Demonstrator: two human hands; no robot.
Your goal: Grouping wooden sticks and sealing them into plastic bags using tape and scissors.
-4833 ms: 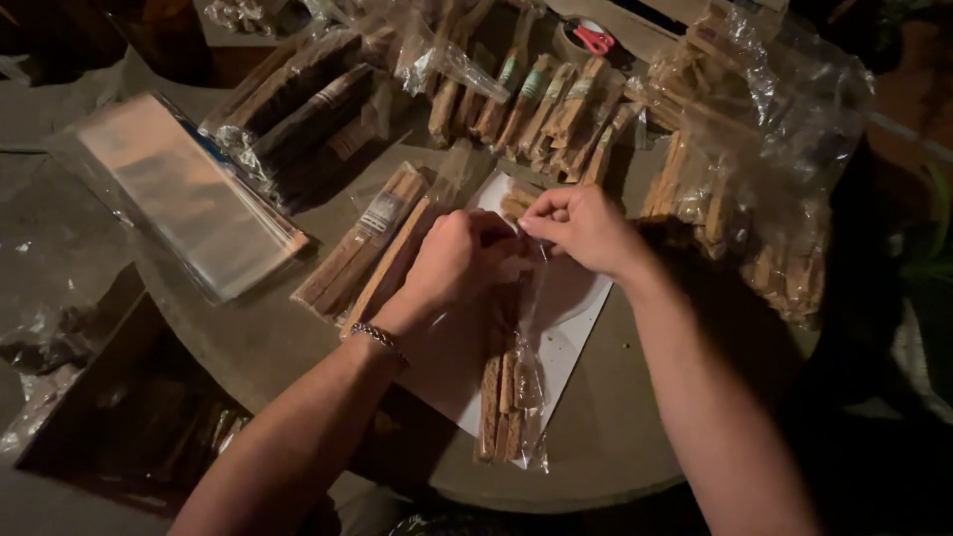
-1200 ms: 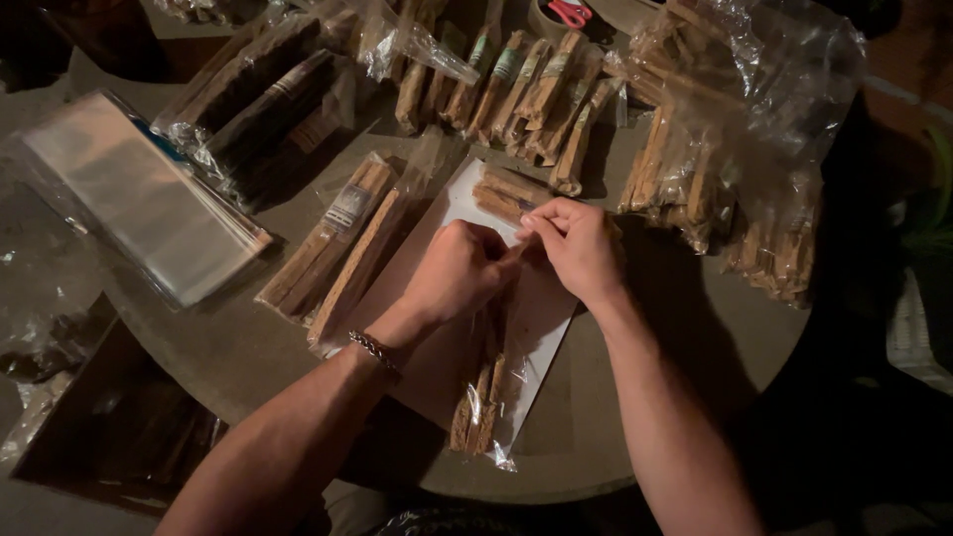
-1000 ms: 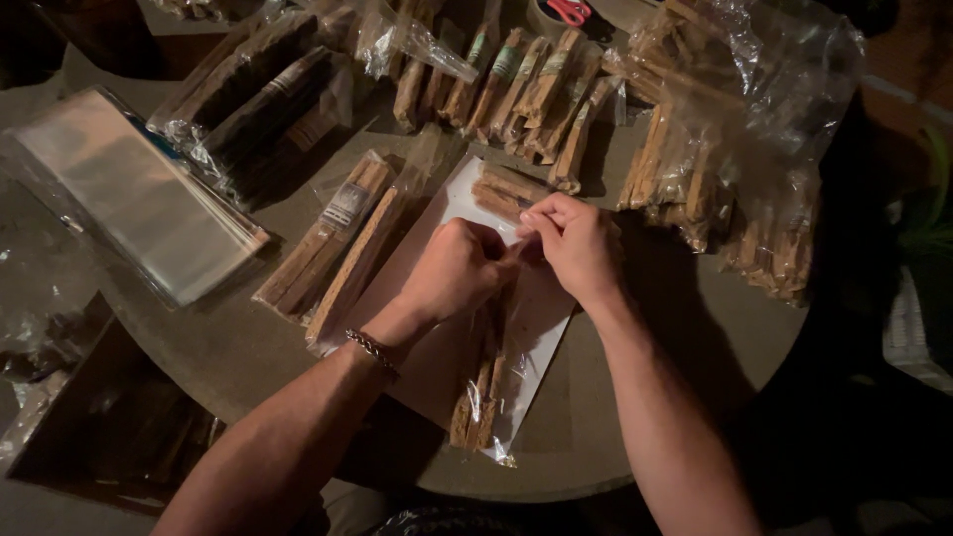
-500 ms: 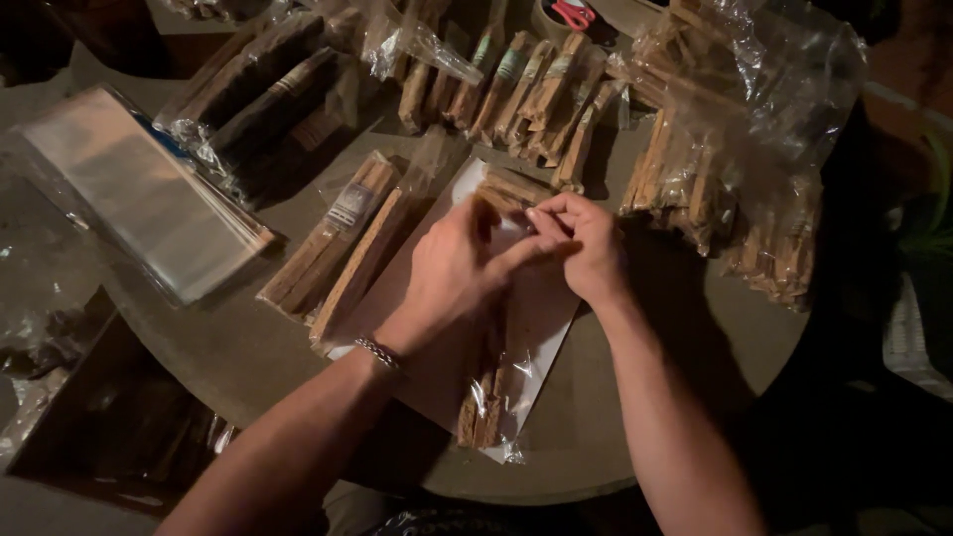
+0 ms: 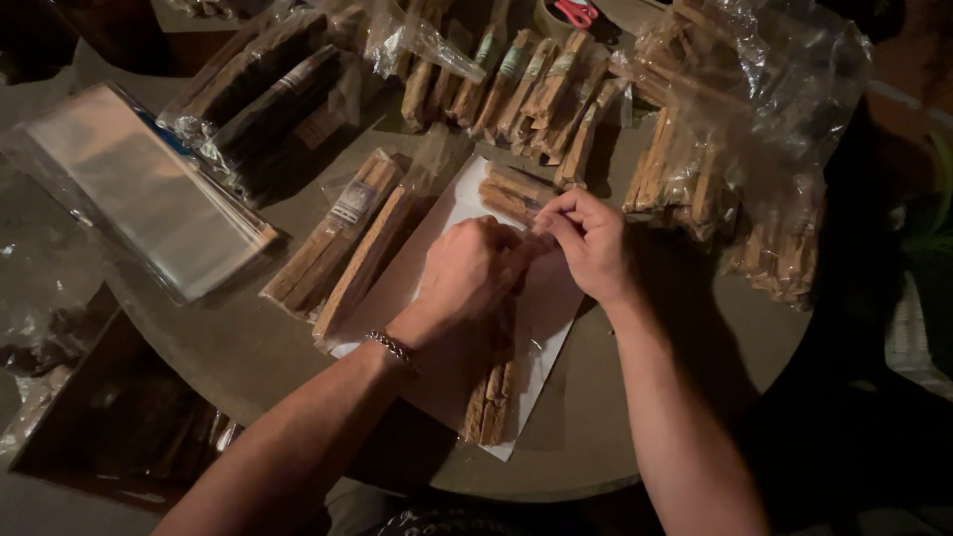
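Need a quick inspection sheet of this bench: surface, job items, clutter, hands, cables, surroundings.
Surface: round table, dimly lit, with a white sheet under the hands.
Job's things: clear bag of wooden sticks lying on the sheet.
Clutter: stack of empty clear bags; bagged stick bundles; loose-stick bag; scissors with red handles.
Grippers: left hand and right hand both pinch the bag's top end.
Cables: nothing seen.
Surroundings: box beside the table, dark.
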